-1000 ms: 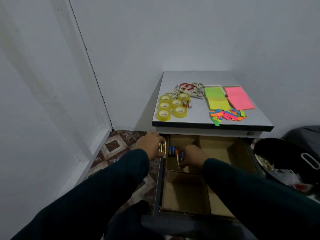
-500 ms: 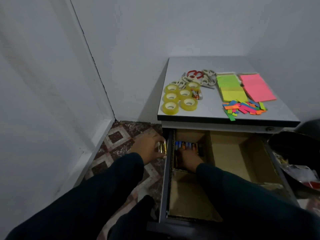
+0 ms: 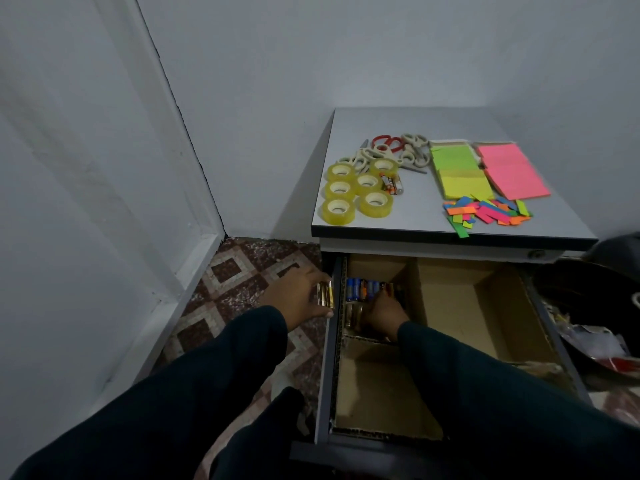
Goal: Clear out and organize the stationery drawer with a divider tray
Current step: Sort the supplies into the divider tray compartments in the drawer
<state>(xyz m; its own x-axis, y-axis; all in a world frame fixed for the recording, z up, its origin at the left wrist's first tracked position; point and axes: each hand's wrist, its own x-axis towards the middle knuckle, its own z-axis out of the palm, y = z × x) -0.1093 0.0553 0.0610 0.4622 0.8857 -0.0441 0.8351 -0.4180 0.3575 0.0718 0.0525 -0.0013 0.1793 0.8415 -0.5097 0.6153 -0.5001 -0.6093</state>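
Observation:
The grey drawer (image 3: 325, 375) stands open with a cardboard divider tray (image 3: 485, 306) inside. In the tray's back-left compartment lies a row of blue and orange batteries (image 3: 360, 289). My right hand (image 3: 382, 315) reaches into that compartment and touches gold batteries (image 3: 353, 315) just in front of the row; its fingers are partly hidden. My left hand (image 3: 298, 299) is outside the drawer's left wall and grips a few gold batteries (image 3: 325, 295).
On the cabinet top (image 3: 415, 223) lie several yellow tape rolls (image 3: 356, 190), a few batteries (image 3: 391, 183), several scissors (image 3: 394, 150), green, yellow and pink sticky notes (image 3: 485, 171) and coloured paper flags (image 3: 485, 213). A dark bin with rubbish (image 3: 609, 306) stands right. Patterned floor tiles (image 3: 235, 282) lie left.
The view has shifted, so the cabinet sits further right. My right hand has gone deeper into the back-left compartment, where more batteries now lie in a row. My left hand still holds gold batteries.

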